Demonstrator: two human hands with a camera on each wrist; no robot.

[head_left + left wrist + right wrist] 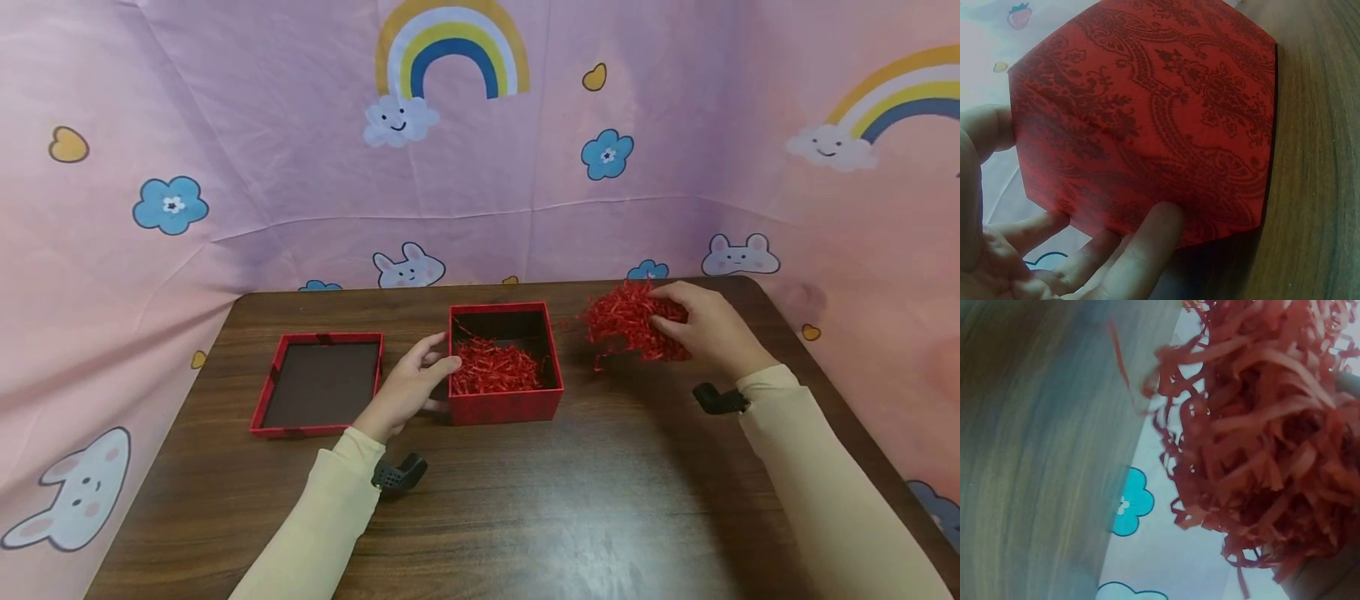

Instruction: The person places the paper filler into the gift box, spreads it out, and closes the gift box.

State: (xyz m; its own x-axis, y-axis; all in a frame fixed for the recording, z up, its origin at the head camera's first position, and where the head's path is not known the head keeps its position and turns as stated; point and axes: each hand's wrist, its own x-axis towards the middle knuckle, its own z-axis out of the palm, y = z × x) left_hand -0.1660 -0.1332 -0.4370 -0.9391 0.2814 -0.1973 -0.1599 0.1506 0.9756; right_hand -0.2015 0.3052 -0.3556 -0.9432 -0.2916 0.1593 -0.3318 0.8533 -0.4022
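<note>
A red box with a dark inside stands on the table, red shredded paper filling its lower part. At its left wall is my left hand, with the thumb over the rim and fingers against the outside. The left wrist view shows that patterned red wall close up. To the right of the box, my right hand grips a loose bundle of red shredded paper above the table. Curly strips fill much of the right wrist view and hide most of the fingers.
Left of the box, a red-edged lid lies with its dark inside facing up. The wooden table meets a patterned cloth backdrop at the back, and cloth also hangs on both sides.
</note>
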